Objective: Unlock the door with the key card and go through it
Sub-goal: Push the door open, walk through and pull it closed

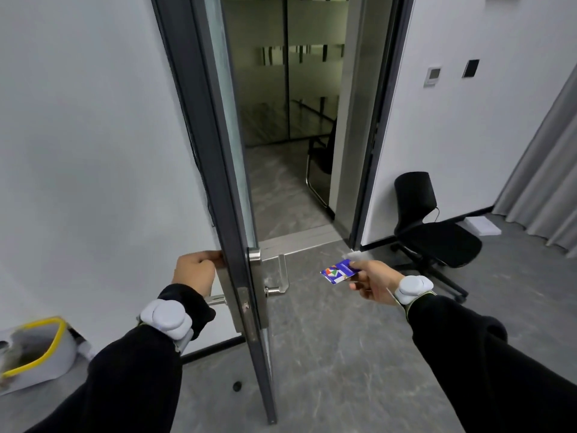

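The dark-framed glass door [218, 126] stands swung open toward me, edge-on in the middle of the view. My left hand [195, 271] grips the door's near side beside the steel lock plate [254, 295], just above one lever handle; the other lever handle [279, 276] sticks out on the far side. My right hand [371, 281] is to the right of the door edge and pinches a blue key card [338, 270] with a coloured logo, held flat and pointing left. Beyond the doorway [296, 170] lies a dim room with a grey floor.
A black swivel chair [431, 232] stands right of the doorway against the white wall. A grey bucket with a yellow rim [34, 351] sits at the lower left. A small black doorstop [237, 386] is on the floor. Wall panels [434, 75] hang at the right, and another chair frame [315, 182] shows inside.
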Available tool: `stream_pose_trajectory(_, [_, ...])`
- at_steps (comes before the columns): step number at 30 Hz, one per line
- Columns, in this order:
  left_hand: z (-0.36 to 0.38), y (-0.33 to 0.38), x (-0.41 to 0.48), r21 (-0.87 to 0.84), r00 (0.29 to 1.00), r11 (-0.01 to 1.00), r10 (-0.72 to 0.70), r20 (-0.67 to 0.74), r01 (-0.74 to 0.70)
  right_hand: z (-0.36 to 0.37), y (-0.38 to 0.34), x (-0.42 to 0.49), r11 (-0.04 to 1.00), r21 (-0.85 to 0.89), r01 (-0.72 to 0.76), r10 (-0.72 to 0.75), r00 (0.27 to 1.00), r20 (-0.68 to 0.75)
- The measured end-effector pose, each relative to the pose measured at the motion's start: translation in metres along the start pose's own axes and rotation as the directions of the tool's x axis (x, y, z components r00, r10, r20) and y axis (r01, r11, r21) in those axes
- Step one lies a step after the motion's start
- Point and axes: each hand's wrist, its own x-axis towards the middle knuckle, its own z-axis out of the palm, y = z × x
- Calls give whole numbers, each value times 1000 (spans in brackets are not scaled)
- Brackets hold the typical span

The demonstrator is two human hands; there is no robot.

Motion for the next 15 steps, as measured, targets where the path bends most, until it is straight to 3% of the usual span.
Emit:
stream_pose_trajectory(8, [89,24,-16,15,987,999,47,154,-50,-57,8,24,998,22,-57,58,997,-45])
stream_pose_trajectory(11, [120,34,-19,-133,972,989,95,215,-67,-78,9,31,998,18,-57,58,997,-58])
stream_pose_trajectory(13, [147,34,-19,-210,984,977,67,162,-32,-100,8,37,998,36,-44,47,995,-88])
stream_pose_trajectory(14, [162,31,-17,-135,989,990,63,135,-45,-113,8,40,998,52,-38,43,993,-111])
stream_pose_trajectory(15, [177,26,-15,52,987,995,82,141,-90,-126,8,41,997,74,-32,42,989,-139])
